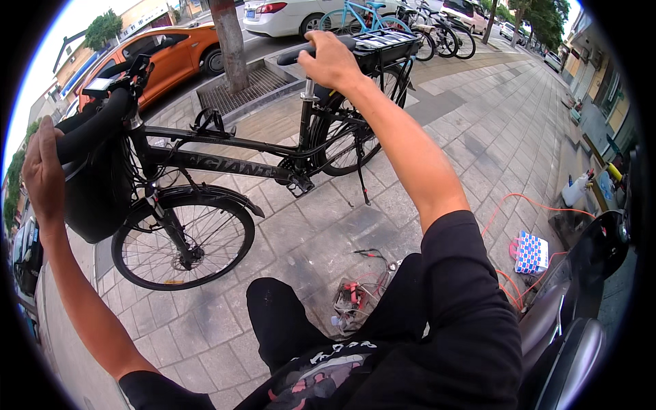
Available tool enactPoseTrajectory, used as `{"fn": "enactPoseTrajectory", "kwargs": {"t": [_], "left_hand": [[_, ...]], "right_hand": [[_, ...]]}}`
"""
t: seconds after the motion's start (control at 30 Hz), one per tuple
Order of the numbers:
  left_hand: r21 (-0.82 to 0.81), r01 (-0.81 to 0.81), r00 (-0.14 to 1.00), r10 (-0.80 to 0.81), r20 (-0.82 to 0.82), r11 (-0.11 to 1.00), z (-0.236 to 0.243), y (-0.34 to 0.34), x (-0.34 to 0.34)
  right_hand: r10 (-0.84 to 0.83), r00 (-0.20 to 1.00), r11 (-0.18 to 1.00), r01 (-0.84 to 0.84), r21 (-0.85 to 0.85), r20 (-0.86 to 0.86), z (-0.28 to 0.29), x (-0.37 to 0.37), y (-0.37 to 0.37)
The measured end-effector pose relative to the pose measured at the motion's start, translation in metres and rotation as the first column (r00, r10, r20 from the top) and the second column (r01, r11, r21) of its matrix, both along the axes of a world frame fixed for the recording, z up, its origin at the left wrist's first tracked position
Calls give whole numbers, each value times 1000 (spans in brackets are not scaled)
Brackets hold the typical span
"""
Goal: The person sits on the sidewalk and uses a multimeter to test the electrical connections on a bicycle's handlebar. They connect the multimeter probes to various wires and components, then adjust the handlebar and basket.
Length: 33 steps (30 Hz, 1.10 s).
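A black bicycle [225, 165] stands upright before me on its kickstand side, front wheel to the left. My left hand [43, 174] is closed around the near end of its thick black handlebar [102, 126]; some of the fingers are hidden. My right hand [331, 60] grips the black saddle [296, 55], thumb on the near side, with the far fingers partly out of sight. Under the handlebar hangs a black front bag [100, 195]. The front wheel [183, 239] rests on the paving, and a rear rack [386, 44] sits behind the saddle.
Red-handled tools and wires [353, 295] lie on the paving by my knees. An orange hose [519, 196] runs at the right past a blue-and-white checked box [530, 253]. A tree trunk [227, 48], an orange car [167, 58] and parked bicycles [437, 37] stand beyond.
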<state>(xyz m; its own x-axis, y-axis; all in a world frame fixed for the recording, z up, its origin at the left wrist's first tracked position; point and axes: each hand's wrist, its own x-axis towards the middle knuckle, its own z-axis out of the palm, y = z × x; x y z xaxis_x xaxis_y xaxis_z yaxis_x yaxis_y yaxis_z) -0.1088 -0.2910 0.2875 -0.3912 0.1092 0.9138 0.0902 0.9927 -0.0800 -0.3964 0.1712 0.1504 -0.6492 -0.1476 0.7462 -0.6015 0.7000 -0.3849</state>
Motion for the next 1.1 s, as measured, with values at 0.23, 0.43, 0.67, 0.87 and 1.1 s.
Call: {"fn": "enactPoseTrajectory", "kwargs": {"t": [0.23, 0.43, 0.67, 0.87, 1.1], "left_hand": [[-229, -59, 997, 69, 34, 972, -19, -63, 17], [-199, -22, 995, 40, 88, 980, -25, -33, 38], [-167, -84, 994, 94, 49, 982, -9, 43, 31], [-420, -392, 919, 333, -209, 819, -69, 171, -27], [-304, -330, 944, 320, -83, 894, -48, 173, -23]], "right_hand": [[-388, 914, 877, 328, 351, 118, -63, -140, 124], [-386, 885, 846, 227, 482, 261, -80, -231, 132], [-269, 951, 905, 305, 298, -155, -138, -275, 147], [-285, 955, 895, 297, 334, -87, -129, -288, 155], [-251, 957, 907, 285, 310, -145, -148, -313, 179]]}}
